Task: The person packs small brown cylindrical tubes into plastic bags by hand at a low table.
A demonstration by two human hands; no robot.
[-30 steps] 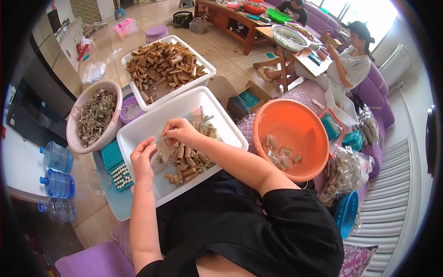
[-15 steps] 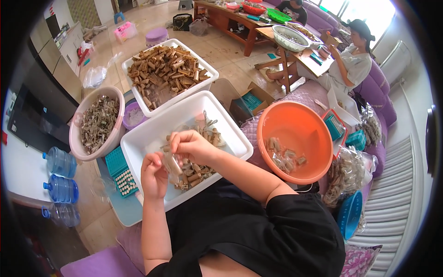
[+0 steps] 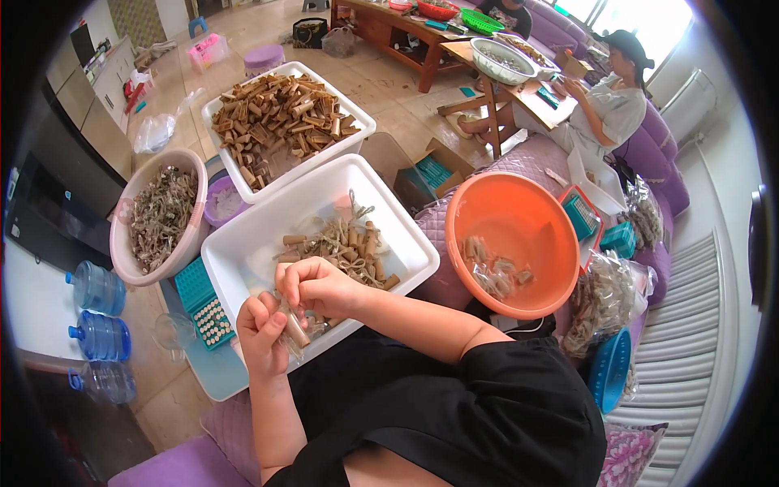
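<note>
Over the near corner of the white rectangular plastic tray [image 3: 243, 253], the left hand [image 3: 264, 331] grasps a brown cylindrical tube in clear film [image 3: 297, 330], its long axis slanting nearward and right; the right hand [image 3: 316, 288] pinches near its far end.

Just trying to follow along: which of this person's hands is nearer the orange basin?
Right. The right hand is left of the orange basin, not touching it; the left hand is farther left and lower in the picture.
</note>
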